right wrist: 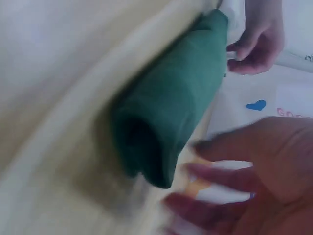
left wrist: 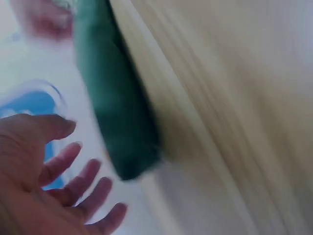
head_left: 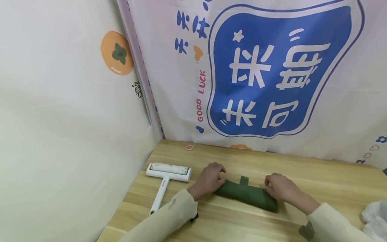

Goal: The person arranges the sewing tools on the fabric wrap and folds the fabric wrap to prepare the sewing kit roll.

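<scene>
A dark green soft case point(head_left: 248, 195), folded into a long roll, lies on the wooden table with a small snap tab point(head_left: 244, 180) sticking up along its far edge. My left hand point(head_left: 211, 178) is at the case's left end, its fingers loosely bent and spread in the left wrist view. At the other end is my right hand point(head_left: 279, 188), also with relaxed fingers. In the right wrist view, the near end of the roll shows a dark hollow, and the fingers of my right hand point(right wrist: 264, 176) are blurred beside it.
A white lint roller point(head_left: 164, 181) lies on the table point(head_left: 211, 215) to the left. Fluffy grey-white material point(head_left: 375, 218) is at the right edge. A small pink ring point(head_left: 189, 148) is near the back, below a printed cloth point(head_left: 181, 84). A dark green piece point(head_left: 306, 231) shows beneath the right sleeve.
</scene>
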The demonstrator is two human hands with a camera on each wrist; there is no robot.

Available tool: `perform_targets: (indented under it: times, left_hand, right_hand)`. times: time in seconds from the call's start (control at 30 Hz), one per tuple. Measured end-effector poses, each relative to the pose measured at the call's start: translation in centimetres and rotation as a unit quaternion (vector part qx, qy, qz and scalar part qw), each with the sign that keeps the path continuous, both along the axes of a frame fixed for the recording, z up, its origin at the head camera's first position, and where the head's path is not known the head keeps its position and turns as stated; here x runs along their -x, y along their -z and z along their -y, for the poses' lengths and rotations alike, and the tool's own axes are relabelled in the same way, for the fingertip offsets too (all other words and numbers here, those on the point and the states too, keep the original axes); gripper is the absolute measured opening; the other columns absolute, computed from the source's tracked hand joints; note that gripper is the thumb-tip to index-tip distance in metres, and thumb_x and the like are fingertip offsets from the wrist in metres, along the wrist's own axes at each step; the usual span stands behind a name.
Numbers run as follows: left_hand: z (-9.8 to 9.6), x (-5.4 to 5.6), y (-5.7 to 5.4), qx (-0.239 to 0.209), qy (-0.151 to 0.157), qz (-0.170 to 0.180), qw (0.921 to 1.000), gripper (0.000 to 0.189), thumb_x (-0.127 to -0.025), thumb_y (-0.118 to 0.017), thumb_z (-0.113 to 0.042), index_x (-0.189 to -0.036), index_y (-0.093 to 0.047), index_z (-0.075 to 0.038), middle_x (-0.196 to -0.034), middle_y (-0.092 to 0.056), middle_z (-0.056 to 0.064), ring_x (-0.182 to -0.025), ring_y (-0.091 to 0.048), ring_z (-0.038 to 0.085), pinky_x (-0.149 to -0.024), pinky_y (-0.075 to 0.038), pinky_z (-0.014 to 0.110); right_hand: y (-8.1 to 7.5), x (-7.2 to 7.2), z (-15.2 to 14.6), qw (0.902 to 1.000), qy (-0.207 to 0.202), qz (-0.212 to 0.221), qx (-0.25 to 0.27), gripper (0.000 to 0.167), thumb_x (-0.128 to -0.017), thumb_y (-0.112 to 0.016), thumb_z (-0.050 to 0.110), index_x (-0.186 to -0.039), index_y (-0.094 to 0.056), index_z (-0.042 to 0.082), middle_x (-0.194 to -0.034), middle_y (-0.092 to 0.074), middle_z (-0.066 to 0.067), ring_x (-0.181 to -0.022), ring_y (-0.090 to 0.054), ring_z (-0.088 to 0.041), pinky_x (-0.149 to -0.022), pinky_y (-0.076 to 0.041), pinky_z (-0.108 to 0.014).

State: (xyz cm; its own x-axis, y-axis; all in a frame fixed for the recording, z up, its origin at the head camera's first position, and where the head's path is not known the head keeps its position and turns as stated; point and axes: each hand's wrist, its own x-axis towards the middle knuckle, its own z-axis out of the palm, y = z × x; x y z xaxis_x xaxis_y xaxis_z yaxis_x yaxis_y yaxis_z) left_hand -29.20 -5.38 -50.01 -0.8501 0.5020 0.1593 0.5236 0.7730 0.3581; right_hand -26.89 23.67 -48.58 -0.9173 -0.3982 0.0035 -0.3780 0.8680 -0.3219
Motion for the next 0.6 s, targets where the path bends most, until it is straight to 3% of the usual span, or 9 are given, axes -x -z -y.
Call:
perform_targets:
  times: [0.13,0.2,0.27,0.37,0.5,0.6]
  left_hand:
    - [-0.8,-2.5,-1.3,0.029,0.083,-0.071,0.9936,0.025,-0.097,-0.064,-0.028,-0.115,-0.072,-0.013,-0.118,-0.069,0.0,-0.11,-0.063,0.013,-0.096,-0.053,0.029]
    - [-1.3,-3.6,-1.4,0.057,0.128,-0.092,0.9859,0.03,-0.098,-0.063,-0.028,-0.122,-0.071,-0.012,-0.124,-0.067,0.001,-0.116,-0.063,0.011,-0.1,-0.051,0.026]
    - [-1.9,-4.5,-1.3,0.094,0.153,-0.1,0.9787,0.036,-0.099,-0.06,-0.03,-0.13,-0.067,-0.012,-0.134,-0.064,0.001,-0.123,-0.06,0.012,-0.102,-0.051,0.028]
    - [-2.5,-5.5,-0.6,0.149,0.165,-0.101,0.9698,0.043,-0.101,-0.055,-0.035,-0.138,-0.061,-0.014,-0.146,-0.057,0.0,-0.132,-0.056,0.013,-0.104,-0.051,0.036]
    - [-2.7,-6.0,0.1,0.189,0.16,-0.103,0.9633,0.046,-0.101,-0.055,-0.038,-0.141,-0.059,-0.017,-0.153,-0.05,-0.002,-0.137,-0.052,0.014,-0.103,-0.052,0.042]
    - [-2.6,-6.0,0.3,0.195,0.159,-0.104,0.9621,0.046,-0.1,-0.056,-0.036,-0.142,-0.058,-0.016,-0.154,-0.049,-0.002,-0.138,-0.051,0.014,-0.105,-0.051,0.041]
  right_hand:
    - [-0.2,1.8,1.4,0.9967,-0.051,-0.029,0.056,0.011,-0.092,-0.066,0.006,-0.101,-0.07,0.0,-0.087,-0.07,-0.004,-0.077,-0.065,-0.014,-0.065,-0.054,-0.029]
    - [0.2,2.7,2.2,0.9956,-0.061,-0.003,0.071,0.019,-0.094,-0.063,0.005,-0.109,-0.069,-0.005,-0.092,-0.072,-0.009,-0.082,-0.067,-0.018,-0.069,-0.056,-0.032]
    - [0.6,3.6,2.8,0.9942,-0.054,0.039,0.084,0.024,-0.097,-0.06,0.005,-0.115,-0.066,-0.009,-0.097,-0.072,-0.013,-0.086,-0.067,-0.02,-0.073,-0.056,-0.035]
    - [1.2,4.7,3.5,0.9828,-0.02,0.126,0.133,0.023,-0.097,-0.06,0.004,-0.113,-0.068,-0.009,-0.097,-0.072,-0.015,-0.083,-0.066,-0.019,-0.073,-0.056,-0.036]
    - [1.8,5.2,4.1,0.9537,0.01,0.212,0.213,0.015,-0.094,-0.064,0.003,-0.102,-0.072,-0.006,-0.089,-0.071,-0.012,-0.074,-0.063,-0.013,-0.065,-0.055,-0.03]
    - [1.9,4.7,4.3,0.9604,-0.028,0.177,0.213,0.01,-0.092,-0.068,0.004,-0.097,-0.074,-0.002,-0.087,-0.073,-0.008,-0.073,-0.063,-0.008,-0.064,-0.053,-0.025]
